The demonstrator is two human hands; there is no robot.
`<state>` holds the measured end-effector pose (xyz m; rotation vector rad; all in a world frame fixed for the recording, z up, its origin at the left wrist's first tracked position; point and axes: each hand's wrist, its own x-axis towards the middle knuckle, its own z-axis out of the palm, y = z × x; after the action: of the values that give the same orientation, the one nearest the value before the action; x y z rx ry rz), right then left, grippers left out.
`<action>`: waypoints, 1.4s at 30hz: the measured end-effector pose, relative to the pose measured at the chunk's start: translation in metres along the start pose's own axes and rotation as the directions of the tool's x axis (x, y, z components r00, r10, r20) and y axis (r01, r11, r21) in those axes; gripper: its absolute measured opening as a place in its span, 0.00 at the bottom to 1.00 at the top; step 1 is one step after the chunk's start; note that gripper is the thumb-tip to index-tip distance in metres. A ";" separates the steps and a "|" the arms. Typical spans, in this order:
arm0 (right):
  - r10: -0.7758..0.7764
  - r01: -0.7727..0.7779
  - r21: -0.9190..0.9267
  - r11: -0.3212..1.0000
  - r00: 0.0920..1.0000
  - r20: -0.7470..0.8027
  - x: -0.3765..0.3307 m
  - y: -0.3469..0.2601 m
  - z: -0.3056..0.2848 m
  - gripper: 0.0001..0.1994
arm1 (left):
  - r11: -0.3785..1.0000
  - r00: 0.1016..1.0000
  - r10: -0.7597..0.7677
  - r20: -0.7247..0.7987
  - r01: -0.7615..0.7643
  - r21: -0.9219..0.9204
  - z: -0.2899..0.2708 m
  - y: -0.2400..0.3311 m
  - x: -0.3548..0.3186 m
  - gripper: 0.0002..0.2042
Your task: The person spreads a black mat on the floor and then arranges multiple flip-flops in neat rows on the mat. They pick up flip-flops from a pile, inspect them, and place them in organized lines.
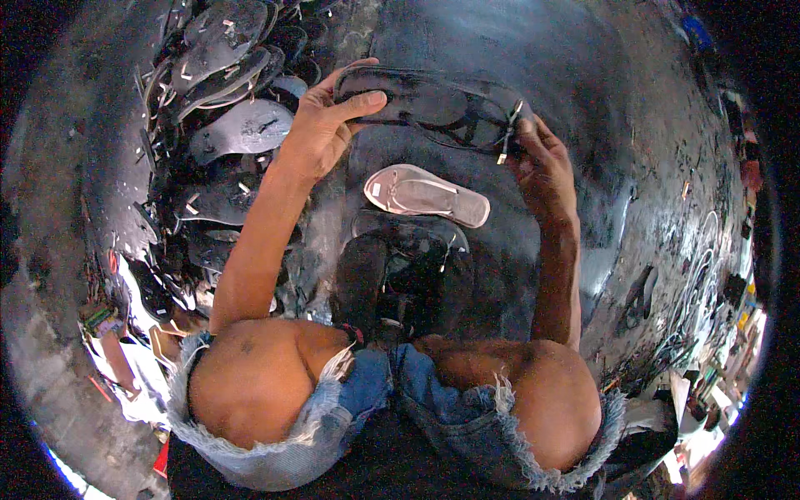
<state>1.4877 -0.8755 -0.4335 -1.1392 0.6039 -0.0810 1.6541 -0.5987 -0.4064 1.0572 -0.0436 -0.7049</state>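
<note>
Holding a black sandal [433, 104] up in front of me with both hands, I keep its long axis running left to right, tilted a little so the right end sits lower; which end is the toe I cannot tell, though its straps show near the right end, where a small pale tag hangs; my left hand [321, 125] is closed on the left end, thumb laid over the near edge and fingers curled behind; my right hand [542, 162] pinches the right end by the straps, fingers closed on it; the sandal is clear of the floor [533, 50], above everything else. Just below it, between my forearms, a pink sandal [425, 193] lies on the floor, long axis also left to right, straps up, apart from the black one; nearer me, a second dark sandal [408, 229] lies on a dark heap, close to my knees [250, 375]; to my left a pile of soles [225, 125] crowds right up to my left forearm, so that side is tight; ahead and to the right the dark floor is open, with only scraps and loose straps [696, 275] well off to the far right edge.
</note>
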 end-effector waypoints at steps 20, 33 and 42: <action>-0.040 0.019 -0.440 0.898 0.998 -0.038 0.015 0.108 -0.037 0.28 | 0.139 0.970 0.239 -0.037 0.004 0.990 -0.053 -0.099 0.016 0.20; -0.466 0.099 -0.951 0.292 0.883 -0.051 0.001 0.137 -0.031 0.37 | -0.045 0.937 0.272 0.221 -0.217 0.975 -0.055 -0.094 -0.003 0.10; -0.525 -0.015 -0.858 0.513 0.785 -0.328 0.011 0.099 -0.061 0.36 | 0.068 0.467 0.841 -0.272 0.408 0.910 -0.071 -0.010 -0.022 0.41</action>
<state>1.4434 -0.8871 -0.5408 -2.2149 1.0422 -0.4632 1.6576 -0.5343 -0.4445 2.6679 0.1714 0.6286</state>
